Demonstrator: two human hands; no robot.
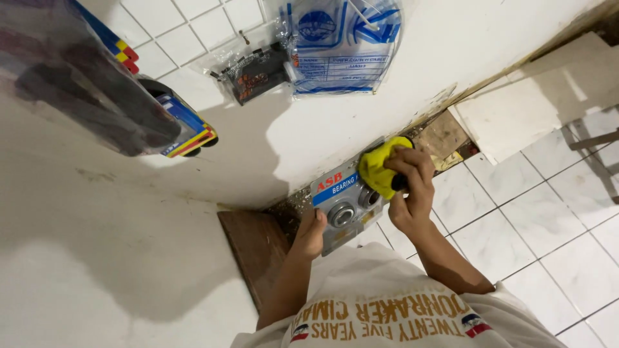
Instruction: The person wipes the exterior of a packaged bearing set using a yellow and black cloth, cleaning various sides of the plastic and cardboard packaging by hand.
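Observation:
A small grey cardboard box (342, 200) with a blue band and printed metal rings stands on the floor against the white wall. My left hand (311, 233) holds its lower left corner. My right hand (409, 187) presses a crumpled yellow cloth (380, 169) onto the box's upper right side, and something dark shows between its fingers.
A brown wooden board (255, 248) lies by the left hand. Clear plastic bags (342, 42) with blue print and a bag of small dark parts (255, 74) hang on the wall (335, 125). Pale boards (516, 109) lean at right on the white floor tiles (541, 212).

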